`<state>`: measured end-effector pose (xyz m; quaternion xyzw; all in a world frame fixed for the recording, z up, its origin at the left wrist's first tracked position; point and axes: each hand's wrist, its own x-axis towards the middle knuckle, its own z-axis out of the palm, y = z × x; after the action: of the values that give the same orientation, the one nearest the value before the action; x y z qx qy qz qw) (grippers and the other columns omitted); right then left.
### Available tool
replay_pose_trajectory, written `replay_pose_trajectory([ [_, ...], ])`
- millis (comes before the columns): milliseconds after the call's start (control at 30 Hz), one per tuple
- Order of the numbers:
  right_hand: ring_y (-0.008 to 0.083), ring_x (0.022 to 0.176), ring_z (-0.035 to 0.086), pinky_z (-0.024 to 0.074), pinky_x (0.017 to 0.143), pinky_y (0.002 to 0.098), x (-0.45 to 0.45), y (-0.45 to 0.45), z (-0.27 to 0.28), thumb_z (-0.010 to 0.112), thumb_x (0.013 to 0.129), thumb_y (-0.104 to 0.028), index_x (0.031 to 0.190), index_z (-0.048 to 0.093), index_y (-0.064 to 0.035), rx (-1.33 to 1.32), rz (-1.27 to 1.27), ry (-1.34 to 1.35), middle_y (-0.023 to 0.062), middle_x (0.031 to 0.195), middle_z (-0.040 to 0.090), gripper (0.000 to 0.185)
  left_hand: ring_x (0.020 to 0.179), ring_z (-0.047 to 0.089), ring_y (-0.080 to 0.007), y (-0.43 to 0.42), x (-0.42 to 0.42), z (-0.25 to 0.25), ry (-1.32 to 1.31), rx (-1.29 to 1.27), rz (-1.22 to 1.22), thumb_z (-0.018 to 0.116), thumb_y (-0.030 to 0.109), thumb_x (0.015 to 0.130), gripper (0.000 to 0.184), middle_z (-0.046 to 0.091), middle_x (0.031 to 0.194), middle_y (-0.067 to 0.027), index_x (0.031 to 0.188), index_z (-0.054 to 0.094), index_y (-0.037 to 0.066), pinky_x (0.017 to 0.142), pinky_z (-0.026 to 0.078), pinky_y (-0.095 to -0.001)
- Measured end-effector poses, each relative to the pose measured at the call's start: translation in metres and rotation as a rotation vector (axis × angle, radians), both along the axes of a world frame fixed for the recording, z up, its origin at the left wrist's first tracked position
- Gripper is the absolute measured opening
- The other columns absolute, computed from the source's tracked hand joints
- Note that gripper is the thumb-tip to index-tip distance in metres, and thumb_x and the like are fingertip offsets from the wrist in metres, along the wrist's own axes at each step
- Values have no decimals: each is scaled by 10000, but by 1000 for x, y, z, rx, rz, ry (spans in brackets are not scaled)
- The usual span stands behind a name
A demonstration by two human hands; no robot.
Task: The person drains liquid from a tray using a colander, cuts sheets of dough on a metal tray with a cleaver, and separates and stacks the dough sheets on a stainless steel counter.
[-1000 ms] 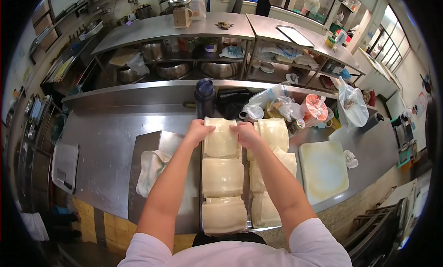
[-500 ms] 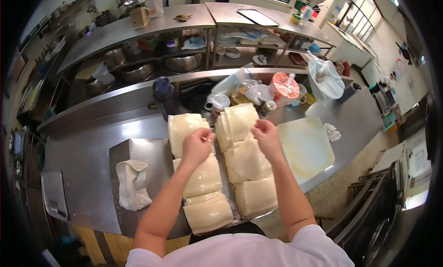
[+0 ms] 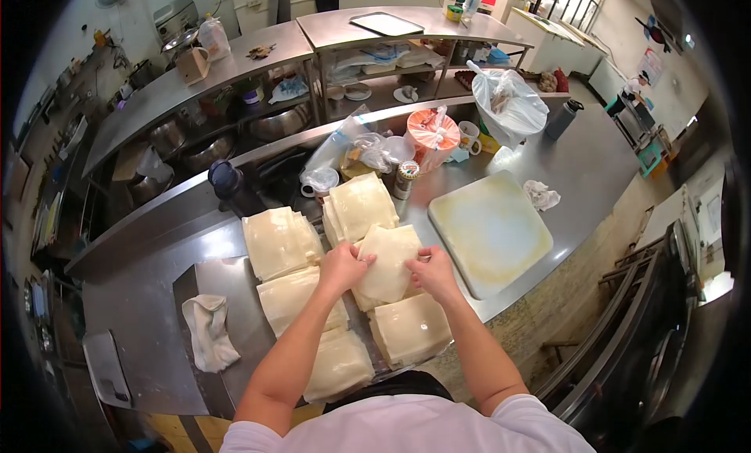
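Note:
A thin cream-coloured square dough sheet [image 3: 389, 259] is held by its two sides, above the middle stack of the right row. My left hand [image 3: 346, 267] pinches its left edge between thumb and fingers. On the opposite edge, my right hand [image 3: 432, 271] is closed in the same way. Behind the held sheet is another stack of dough sheets [image 3: 361, 205], and a further stack [image 3: 411, 328] lies nearer my body. The left row has three stacks, such as the far one [image 3: 280, 242], beside my left forearm.
A white cutting board [image 3: 493, 232] lies right of the stacks, with a crumpled tissue [image 3: 541, 195] beyond it. A cloth [image 3: 210, 333] rests at the left. Along the back stand a dark bottle [image 3: 233, 185], a can [image 3: 405, 179], an orange-lidded tub [image 3: 432, 134] and a plastic bag [image 3: 510, 107].
My hands have come closer together and nearer my body, and now hold a sheet between them over the middle right stack. The camera view has turned to the right.

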<state>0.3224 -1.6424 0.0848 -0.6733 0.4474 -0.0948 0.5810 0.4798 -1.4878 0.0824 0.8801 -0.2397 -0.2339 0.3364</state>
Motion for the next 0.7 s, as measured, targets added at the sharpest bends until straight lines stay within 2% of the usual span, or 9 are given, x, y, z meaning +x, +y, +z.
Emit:
replay_pose_trajectory([
  [67,169,653,669,536,528,311,-1,0,3,756,820,-120,1121,576,81,60,-35,-23,148,878,702,404,754,675,-239,-2,1,6,60,33,-11,840,358,798,394,699,801,-118,888,667,15,702,530,-372],
  [167,218,708,687,558,611,351,-2,-7,6,754,808,-168,1133,582,76,26,-10,50,158,900,710,441,724,659,-229,-3,0,-1,26,-45,-32,842,351,800,388,689,781,-113,883,669,14,683,524,-370],
  [267,285,827,704,563,751,393,7,-24,-4,744,790,-237,1132,613,74,-388,51,59,180,931,718,480,709,642,-225,-3,4,-15,50,-116,-5,841,312,807,361,685,775,-108,885,667,6,673,518,-365],
  [367,346,938,694,541,865,409,44,-43,1,729,774,-284,1108,649,70,-470,77,-90,211,963,718,493,690,621,-194,-1,9,-15,37,-99,-1,843,289,816,338,676,763,-91,886,671,6,658,510,-350],
  [467,364,966,693,544,864,418,98,-58,6,738,784,-289,1090,671,70,-504,201,-79,237,1002,718,477,688,616,-167,3,17,-33,158,-132,9,842,316,824,354,674,761,-78,892,677,10,655,507,-339],
  [567,383,976,692,543,867,444,142,-63,5,772,782,-313,1082,675,72,-540,356,137,259,1041,712,497,678,609,-147,7,12,-20,211,-95,44,838,359,829,380,668,750,-58,894,682,18,643,500,-331],
  [667,371,947,698,541,846,438,163,-63,-3,813,770,-329,1036,691,78,-468,311,248,258,1000,717,501,770,691,-227,17,8,4,207,-39,61,814,376,833,393,724,836,-109,914,685,13,717,537,-359],
  [700,364,916,695,539,825,430,167,-64,-4,818,768,-323,1003,691,81,-345,310,229,250,971,717,484,754,682,-203,20,8,0,179,-73,80,814,356,839,373,723,829,-100,918,686,15,703,535,-347],
])
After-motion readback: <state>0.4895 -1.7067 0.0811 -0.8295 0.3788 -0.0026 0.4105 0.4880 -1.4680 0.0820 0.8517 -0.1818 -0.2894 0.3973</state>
